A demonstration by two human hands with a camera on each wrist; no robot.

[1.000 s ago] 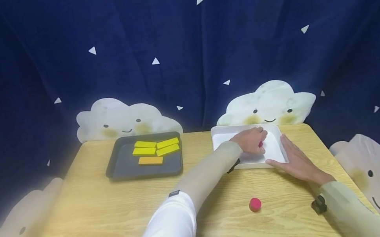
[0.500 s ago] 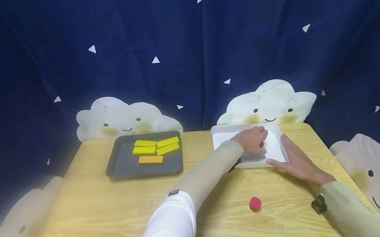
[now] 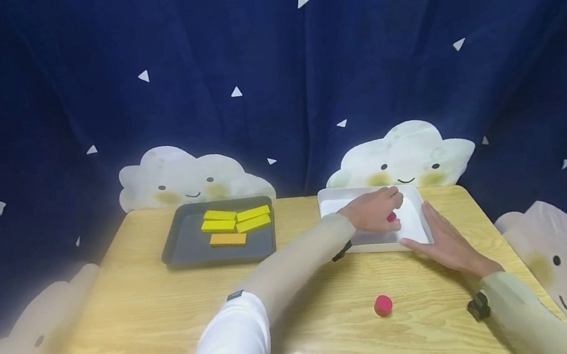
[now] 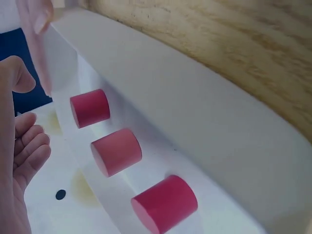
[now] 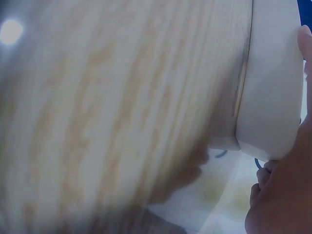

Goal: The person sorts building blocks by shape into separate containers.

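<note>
My left hand (image 3: 372, 210) hovers over the white tray (image 3: 329, 202), its fingers loosely bent. In the left wrist view a gap shows between its thumb and fingers, with nothing held. Below it, three short cylinders rest in the tray: a dark red one (image 4: 91, 108), a lighter pink-red one (image 4: 117, 151) and another red one (image 4: 165, 204). Around the tray's near right corner lies my right hand (image 3: 448, 245), its thumb at the front rim and its straight fingers along the right wall. Another red cylinder (image 3: 383, 306) stands on the table in front of the tray.
At the left of the wooden table (image 3: 175, 332) sits a dark grey tray (image 3: 181, 248) bearing several yellow blocks (image 3: 218, 226) and an orange block (image 3: 228, 240). Behind the table's far edge hangs a dark blue curtain (image 3: 267, 43) with cloud shapes.
Both hands stay at the white tray. The left forearm has shifted slightly to the left, and the head view has moved a little. The cylinder on the table has not moved.
</note>
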